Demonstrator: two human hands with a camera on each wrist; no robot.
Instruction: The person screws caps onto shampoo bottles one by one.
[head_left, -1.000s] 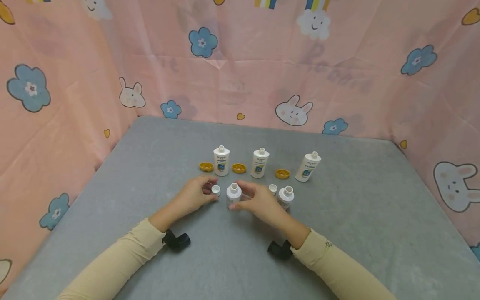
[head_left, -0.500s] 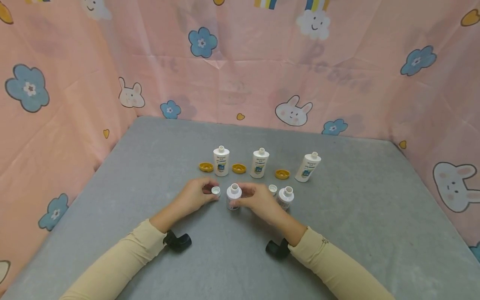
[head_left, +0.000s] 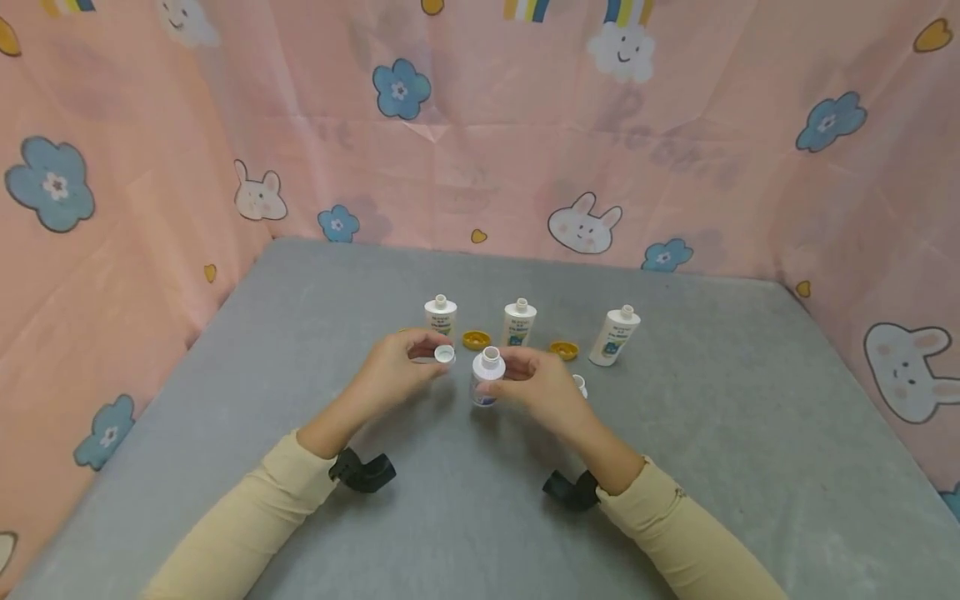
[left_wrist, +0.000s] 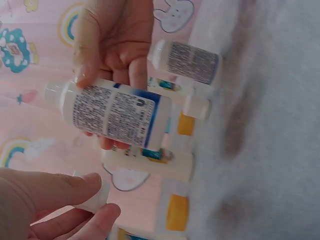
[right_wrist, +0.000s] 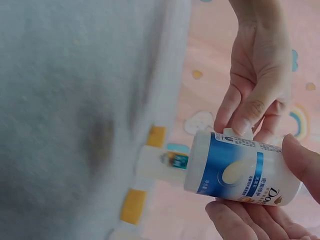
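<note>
Left hand [head_left: 397, 371] pinches round white cap [head_left: 445, 355]; right hand [head_left: 546, 390] grips cylindrical white plastic bottle [head_left: 488, 368].
Flat grey table [head_left: 720, 433], pink cartoon-print fabric [head_left: 465, 167].

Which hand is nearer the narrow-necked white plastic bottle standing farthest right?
Right. The right hand is in front of that white bottle, to its left; the left hand is farther left.

Three bottles [head_left: 520, 321] stand in a row toward the far edge of the table [head_left: 690, 433], a disc [head_left: 476, 340] in each gap, while before them the left hand [head_left: 392, 368] holds a cap [head_left: 445, 355] left of the raised bottle [head_left: 489, 371] in the right hand [head_left: 551, 387].
</note>
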